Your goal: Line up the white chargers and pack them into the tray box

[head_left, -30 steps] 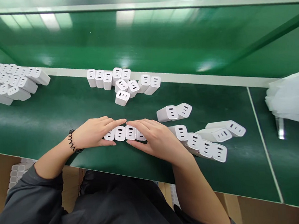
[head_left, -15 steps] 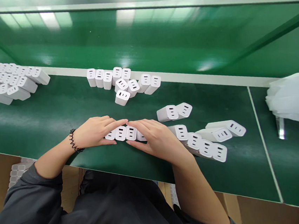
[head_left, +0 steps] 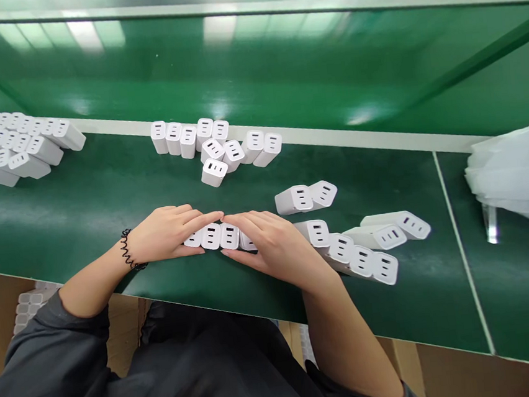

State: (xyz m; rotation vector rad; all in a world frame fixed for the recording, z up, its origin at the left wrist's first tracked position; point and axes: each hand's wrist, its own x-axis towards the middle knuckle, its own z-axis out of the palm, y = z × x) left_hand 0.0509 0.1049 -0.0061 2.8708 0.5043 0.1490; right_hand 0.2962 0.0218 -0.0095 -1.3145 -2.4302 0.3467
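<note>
In front of me a short row of white USB chargers (head_left: 211,236) stands on the green table, port faces up. My left hand (head_left: 167,233) closes around the row's left end, thumb along the near side and fingers along the far side. Around the right end is my right hand (head_left: 266,239), gripping in the same way and partly covering the chargers there. The index fingertips meet behind the row. Just right of my right hand, a slanting line of more white chargers (head_left: 361,260) leans together, with two others (head_left: 385,235) lying beside it.
A dense block of chargers (head_left: 11,145) stands at the far left. Another loose group (head_left: 213,150) is by the back ledge, and a pair (head_left: 295,199) lies right of centre. At the right edge hangs white plastic sheeting (head_left: 519,174). A pale seam (head_left: 464,254) crosses the table.
The whole view has shifted very slightly. Both hands keep their hold on the row of chargers, and nothing else has visibly moved.
</note>
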